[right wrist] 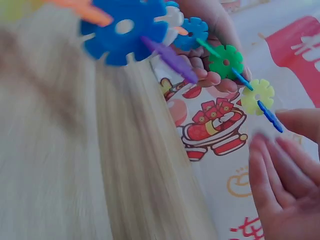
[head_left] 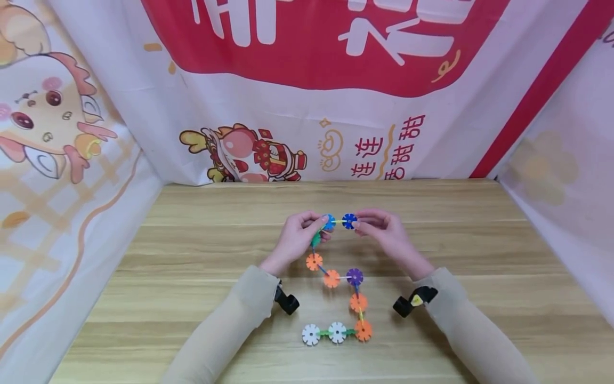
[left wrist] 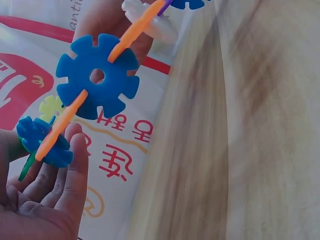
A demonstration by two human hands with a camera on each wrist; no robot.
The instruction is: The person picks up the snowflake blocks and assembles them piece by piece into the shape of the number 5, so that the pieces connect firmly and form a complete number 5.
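A chain of notched plastic snowflake discs, slotted together at alternating angles, zigzags above the wooden table. My left hand (head_left: 299, 234) pinches a light blue disc (head_left: 329, 222) near its far end, with the thumb over its face. A green disc (head_left: 315, 239) hangs just below that hand. My right hand (head_left: 386, 230) pinches the dark blue disc (head_left: 349, 221) at the chain's tip between thumb and fingers. Between the hands, a yellow disc (right wrist: 258, 96) joins these parts. Lower down come orange discs (head_left: 331, 278), a purple disc (head_left: 355, 277) and white discs (head_left: 337, 332) at the near end.
The wood-grain table (head_left: 216, 298) extends around the chain. Behind it hangs a printed white and red cloth (head_left: 307, 133), with more cloth on both sides. Black wrist cameras (head_left: 287, 302) sit on both sleeves, either side of the chain.
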